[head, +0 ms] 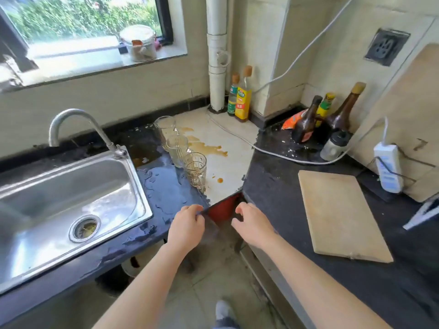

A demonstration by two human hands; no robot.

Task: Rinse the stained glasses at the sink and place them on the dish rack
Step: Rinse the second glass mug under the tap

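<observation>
Three tall clear patterned glasses (196, 170) stand in a close row on the wet black counter (166, 193), right of the shiny steel sink (59, 186), beside a brown spill (209, 148). The left hand (187, 224) and right hand (251, 224) hover near the counter corner, fingers loosely curled and holding nothing. Lifting one glass may knock its neighbour over, and smooth glass slips easily in a wet grip.

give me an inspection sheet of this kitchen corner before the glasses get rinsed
surface: dark counter, wet beside the sink; brown spill on the pale corner patch.
job's things: three glasses upright in a row right of the sink; no dish rack seen.
clutter: bottles in the corner, cutting board lying flat.
hands: left hand and right hand at the counter edge, fingers loosely curled, holding nothing.
cables: white cable across the corner; power strip at right.
surroundings: window, jar on the sill, white pipe.
</observation>
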